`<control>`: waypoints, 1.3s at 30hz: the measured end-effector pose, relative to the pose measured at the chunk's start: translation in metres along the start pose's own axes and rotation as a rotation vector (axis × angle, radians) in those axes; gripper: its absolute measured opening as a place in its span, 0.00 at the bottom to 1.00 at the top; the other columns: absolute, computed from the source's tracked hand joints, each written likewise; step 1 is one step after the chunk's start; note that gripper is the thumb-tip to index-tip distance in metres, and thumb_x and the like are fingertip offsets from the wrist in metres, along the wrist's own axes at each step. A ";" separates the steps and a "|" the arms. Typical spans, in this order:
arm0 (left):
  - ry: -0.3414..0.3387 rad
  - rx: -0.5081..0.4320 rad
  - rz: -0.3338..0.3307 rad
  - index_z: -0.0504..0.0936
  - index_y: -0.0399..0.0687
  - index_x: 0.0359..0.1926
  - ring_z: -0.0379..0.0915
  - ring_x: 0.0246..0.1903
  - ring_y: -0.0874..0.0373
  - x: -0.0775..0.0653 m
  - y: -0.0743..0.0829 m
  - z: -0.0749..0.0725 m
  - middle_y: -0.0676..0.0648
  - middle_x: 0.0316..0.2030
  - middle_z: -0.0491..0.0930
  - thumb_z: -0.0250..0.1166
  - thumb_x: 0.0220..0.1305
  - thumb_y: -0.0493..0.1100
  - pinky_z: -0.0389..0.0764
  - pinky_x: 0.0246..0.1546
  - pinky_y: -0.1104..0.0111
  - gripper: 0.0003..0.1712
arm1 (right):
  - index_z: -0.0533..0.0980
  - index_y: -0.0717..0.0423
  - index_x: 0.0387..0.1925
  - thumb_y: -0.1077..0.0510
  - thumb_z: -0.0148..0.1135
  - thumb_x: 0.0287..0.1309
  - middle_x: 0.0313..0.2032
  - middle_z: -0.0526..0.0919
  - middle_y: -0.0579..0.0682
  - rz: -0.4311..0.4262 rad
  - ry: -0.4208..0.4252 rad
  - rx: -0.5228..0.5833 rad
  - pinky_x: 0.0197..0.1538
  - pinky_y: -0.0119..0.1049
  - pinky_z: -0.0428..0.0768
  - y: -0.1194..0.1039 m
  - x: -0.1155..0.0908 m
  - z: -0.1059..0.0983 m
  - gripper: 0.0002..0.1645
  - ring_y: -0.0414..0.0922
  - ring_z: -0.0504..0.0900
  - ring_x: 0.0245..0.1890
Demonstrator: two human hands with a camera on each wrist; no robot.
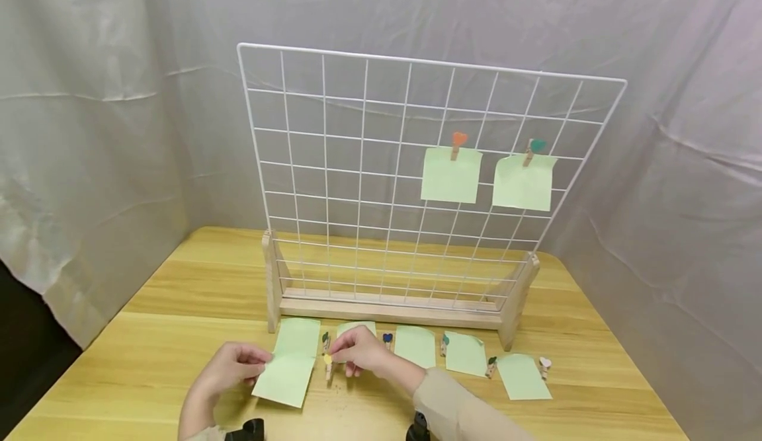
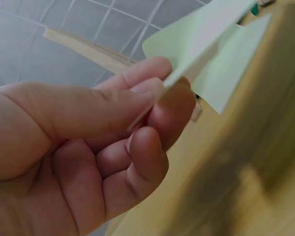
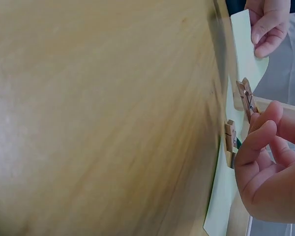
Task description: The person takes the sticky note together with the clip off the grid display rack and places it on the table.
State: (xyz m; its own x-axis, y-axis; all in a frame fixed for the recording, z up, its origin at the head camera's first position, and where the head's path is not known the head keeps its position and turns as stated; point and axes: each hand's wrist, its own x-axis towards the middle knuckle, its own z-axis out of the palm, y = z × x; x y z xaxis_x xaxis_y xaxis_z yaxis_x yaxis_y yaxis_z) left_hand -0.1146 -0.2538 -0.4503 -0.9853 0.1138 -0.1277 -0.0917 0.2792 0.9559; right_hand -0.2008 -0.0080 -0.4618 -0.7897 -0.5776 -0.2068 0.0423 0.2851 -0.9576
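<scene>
My left hand [image 1: 235, 365] pinches the edge of a pale green paper note [image 1: 281, 383] between thumb and fingers, above the table. In the left wrist view the note [image 2: 182, 49] is seen nearly edge-on. Beyond it, another green note [image 1: 300, 332] lies flat, partly covered. Between thumb and fingertips, my right hand [image 1: 366, 352] holds a small wooden clothespin [image 1: 329, 369] by its yellow heart end. The free legs of that clothespin [image 3: 245, 93] point away from the fingers, apart from the held note. Behind the right hand, one more note [image 1: 360, 328] is partly hidden.
A white wire grid [image 1: 387, 143] stands in a wooden base [image 1: 389, 310]. An orange-heart clothespin [image 1: 457, 145] and a teal-heart one [image 1: 534, 151] hold two notes on it. Several notes [image 1: 415, 346] lie in a row, with clothespins between, including a white-heart one [image 1: 544, 367].
</scene>
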 end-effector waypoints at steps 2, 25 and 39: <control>0.007 0.010 -0.019 0.74 0.19 0.38 0.68 0.21 0.59 0.000 -0.002 0.000 0.47 0.25 0.76 0.56 0.54 0.25 0.74 0.23 0.70 0.11 | 0.79 0.65 0.29 0.71 0.58 0.49 0.22 0.79 0.55 0.005 0.000 -0.014 0.10 0.22 0.64 0.000 0.000 0.003 0.04 0.35 0.67 0.06; 0.078 0.176 -0.144 0.74 0.29 0.24 0.69 0.15 0.58 -0.007 0.001 0.009 0.47 0.16 0.73 0.58 0.50 0.24 0.72 0.17 0.68 0.02 | 0.75 0.60 0.24 0.70 0.60 0.48 0.16 0.74 0.48 0.036 0.008 -0.176 0.09 0.23 0.63 0.007 -0.001 0.009 0.04 0.35 0.66 0.06; 0.157 0.185 -0.246 0.74 0.30 0.34 0.68 0.15 0.57 -0.001 0.016 0.017 0.45 0.25 0.73 0.59 0.54 0.31 0.64 0.15 0.74 0.07 | 0.75 0.61 0.28 0.65 0.61 0.49 0.17 0.75 0.52 0.008 0.016 -0.143 0.09 0.24 0.63 0.001 -0.003 -0.004 0.02 0.37 0.68 0.06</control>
State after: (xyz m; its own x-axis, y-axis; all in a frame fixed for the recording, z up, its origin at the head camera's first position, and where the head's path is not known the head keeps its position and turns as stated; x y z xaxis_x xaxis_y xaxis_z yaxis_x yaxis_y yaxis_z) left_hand -0.1127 -0.2331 -0.4390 -0.9483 -0.1230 -0.2927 -0.3161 0.4496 0.8354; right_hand -0.2009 -0.0033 -0.4619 -0.7992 -0.5632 -0.2101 -0.0380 0.3961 -0.9174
